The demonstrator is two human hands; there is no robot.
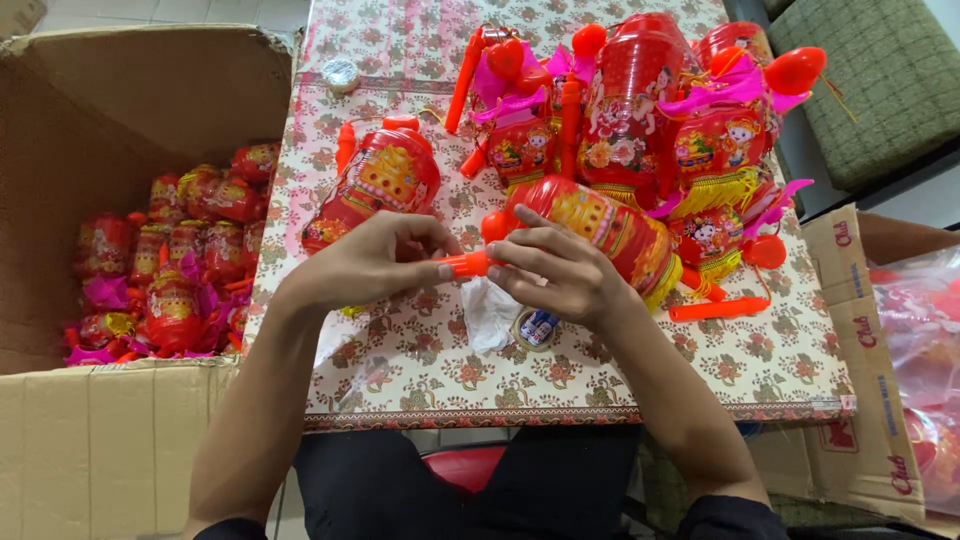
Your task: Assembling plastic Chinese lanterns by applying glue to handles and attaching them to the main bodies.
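A single view, from a camera worn on the person's head, looks steeply down and forward over the floral-patterned cloth-covered table [420,370]. It sits close: both forearms rise from the bottom edge, and the black-clad lap shows beneath the table's near edge. The frame takes in an open brown cardboard box [120,440] at left and another printed cardboard box [850,330] at right.

Red and gold plastic lanterns [620,110] with pink ribbons are seen. The cloth-covered table [790,350] is patterned with red flowers on cream. A plain brown cardboard box [110,440] is shown.
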